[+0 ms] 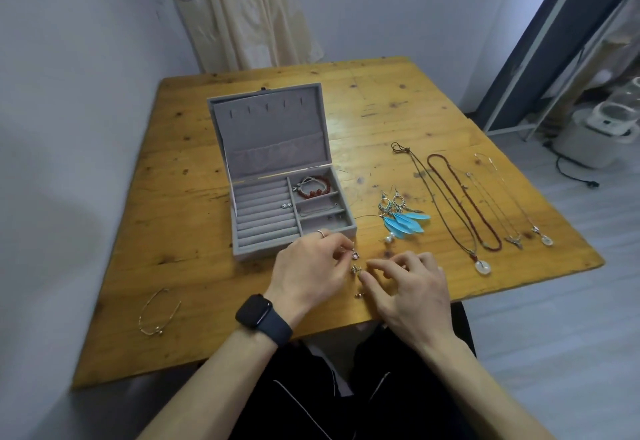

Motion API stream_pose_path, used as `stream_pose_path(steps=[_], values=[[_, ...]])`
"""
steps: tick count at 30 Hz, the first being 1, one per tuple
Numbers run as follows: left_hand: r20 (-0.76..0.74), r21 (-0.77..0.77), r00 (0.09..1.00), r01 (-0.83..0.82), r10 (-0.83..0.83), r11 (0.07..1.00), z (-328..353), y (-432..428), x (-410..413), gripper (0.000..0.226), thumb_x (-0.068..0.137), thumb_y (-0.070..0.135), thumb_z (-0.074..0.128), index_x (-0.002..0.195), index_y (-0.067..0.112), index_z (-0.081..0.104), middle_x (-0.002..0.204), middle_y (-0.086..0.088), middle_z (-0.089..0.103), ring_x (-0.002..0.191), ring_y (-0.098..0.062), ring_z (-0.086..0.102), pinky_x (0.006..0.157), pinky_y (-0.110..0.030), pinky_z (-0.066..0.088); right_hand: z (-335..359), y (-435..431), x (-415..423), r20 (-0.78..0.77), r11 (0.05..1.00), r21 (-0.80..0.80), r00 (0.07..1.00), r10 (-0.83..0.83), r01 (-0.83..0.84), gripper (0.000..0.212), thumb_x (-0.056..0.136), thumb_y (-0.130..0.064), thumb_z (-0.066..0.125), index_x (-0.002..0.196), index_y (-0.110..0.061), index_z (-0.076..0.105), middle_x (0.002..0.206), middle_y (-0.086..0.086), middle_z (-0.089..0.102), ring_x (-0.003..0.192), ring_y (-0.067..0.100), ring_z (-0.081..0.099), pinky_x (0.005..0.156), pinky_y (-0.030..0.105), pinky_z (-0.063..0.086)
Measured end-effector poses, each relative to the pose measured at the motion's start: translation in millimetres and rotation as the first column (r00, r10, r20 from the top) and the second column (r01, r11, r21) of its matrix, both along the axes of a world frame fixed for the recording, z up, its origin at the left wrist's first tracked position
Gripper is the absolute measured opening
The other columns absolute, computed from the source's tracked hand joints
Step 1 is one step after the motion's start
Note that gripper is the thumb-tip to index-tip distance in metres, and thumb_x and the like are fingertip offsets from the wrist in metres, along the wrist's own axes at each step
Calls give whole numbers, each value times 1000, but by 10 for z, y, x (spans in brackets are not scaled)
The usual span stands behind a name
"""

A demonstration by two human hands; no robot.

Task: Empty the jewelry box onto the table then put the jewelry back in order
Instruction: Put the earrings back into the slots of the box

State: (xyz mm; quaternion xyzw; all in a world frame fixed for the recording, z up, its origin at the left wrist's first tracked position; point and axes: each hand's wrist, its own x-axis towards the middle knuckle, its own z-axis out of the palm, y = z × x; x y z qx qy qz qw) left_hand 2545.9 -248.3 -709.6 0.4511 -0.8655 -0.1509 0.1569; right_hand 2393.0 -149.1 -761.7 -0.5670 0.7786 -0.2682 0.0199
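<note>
With my left hand (311, 270) pinching a pink earring (355, 254) and my right hand (412, 287) pinching a small stud (356, 269), I fear one slipping off the near edge of the worktop (381, 110).

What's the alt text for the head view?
A person's left hand and right hand handle small earrings before an open grey jewelry box on a wooden table. Blue feather earrings and several necklaces lie to the right, a bangle to the left.

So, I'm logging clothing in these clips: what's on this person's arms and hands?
A black smartwatch on a dark band sits on the left wrist; the left hand has a thin silver ring. The right hand wears nothing visible. Both forearms are bare.
</note>
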Motion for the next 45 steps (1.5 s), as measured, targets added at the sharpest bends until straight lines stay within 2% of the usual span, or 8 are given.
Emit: stream_pose_path(steps=[12, 17, 24, 28, 34, 37, 41, 45], values=[[107, 148, 993, 29, -45, 989, -16, 30, -39, 23, 96, 45, 57, 112, 38, 71, 105, 15, 68, 102, -11, 63, 85, -34, 55, 34, 1, 10, 6, 999, 30, 999, 38, -38, 23, 89, -42, 65, 107, -32, 75, 100, -6, 69, 95, 16, 48, 70, 32, 35], [116, 183, 990, 62, -84, 981, -1, 15, -2, 23, 95, 43, 56, 111, 37, 70, 107, 14, 68, 103, -11, 63, 87, -36, 56, 113, -6, 41, 130, 999, -31, 991, 15, -11, 24, 90, -40, 58, 107, -30, 71, 100, -12, 71, 93, 10, 48, 72, 32, 36], [-242, 373, 968, 35, 61, 927, 135, -98, 300, 7, 93, 29, 63, 98, 31, 68, 91, 17, 67, 87, 6, 60, 75, -13, 49, 314, -178, 34, 350, 988, -130, 929, 119, -78, 25, 93, -24, 66, 113, -39, 66, 93, -26, 62, 90, 6, 53, 74, 31, 49], [-348, 396, 915, -55, 205, 917, 260, -339, 666, 5, 90, 27, 67, 92, 31, 70, 90, 15, 70, 82, 6, 62, 73, -16, 51, 467, -425, 139, 401, 978, -133, 893, 204, -163, 14, 93, -27, 67, 102, -37, 68, 90, -27, 64, 89, 0, 58, 75, 24, 49], [-279, 366, 891, -246, 357, 898, 278, -776, 1078, 6, 91, 27, 70, 94, 25, 74, 91, 14, 70, 87, 2, 62, 72, -14, 49, 606, -928, 386, 379, 950, -137, 871, 312, -281, 16, 89, -25, 73, 102, -32, 78, 95, -20, 72, 91, 1, 63, 78, 20, 50], [-210, 349, 901, -293, 379, 890, 214, -934, 1065, 6, 91, 27, 71, 95, 27, 75, 92, 14, 70, 88, 2, 62, 72, -12, 48, 635, -1205, 512, 405, 936, -112, 845, 350, -334, 17, 90, -21, 72, 106, -22, 79, 98, -8, 75, 87, -6, 62, 73, 4, 45], [-138, 351, 916, -311, 377, 883, 160, -1077, 975, 6, 91, 29, 71, 94, 27, 76, 93, 10, 73, 91, -6, 66, 83, -27, 56, 622, -1456, 642, 416, 938, -81, 843, 340, -338, 17, 91, -26, 71, 106, -22, 79, 97, -10, 75, 87, -4, 65, 78, 11, 52], [-95, 348, 925, -315, 367, 883, 138, -1166, 918, 7, 90, 30, 72, 93, 26, 77, 92, 9, 72, 90, -7, 65, 77, -23, 53, 585, -1603, 671, 356, 946, -38, 880, 314, -322, 15, 92, -29, 71, 104, -23, 78, 94, -14, 73, 85, -5, 63, 73, 5, 46]])
